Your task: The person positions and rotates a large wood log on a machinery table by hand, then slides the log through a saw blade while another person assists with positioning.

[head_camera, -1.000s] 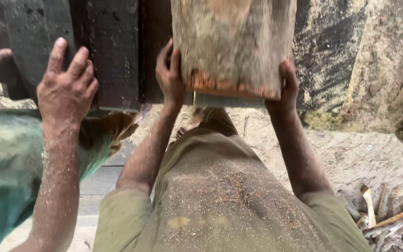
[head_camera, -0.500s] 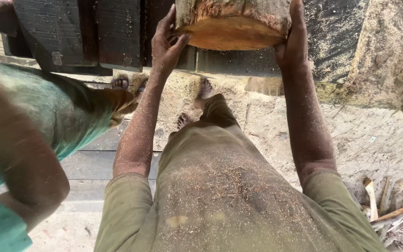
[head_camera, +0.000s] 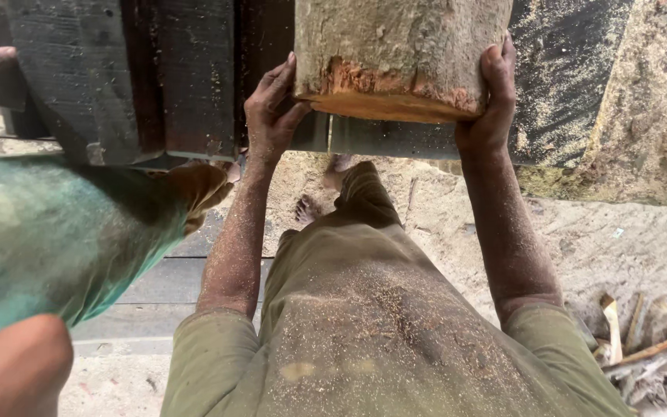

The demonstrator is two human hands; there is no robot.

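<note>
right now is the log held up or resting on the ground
Held up: the log sits between the left hand and right hand, well above the sandy ground.

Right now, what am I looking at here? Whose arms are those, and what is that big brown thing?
The picture comes from a camera worn on a person's head, looking down, so the two arms belong to that person. The left hand and the right hand press against the two sides of a thick log, holding its cut end up. Sawdust covers the arms and the olive shirt. Behind the log stand dark wooden planks. Below are the person's bare feet on sandy ground. On the left, the green sleeve belongs to another person nearby. Wood scraps lie at the lower right.
</note>
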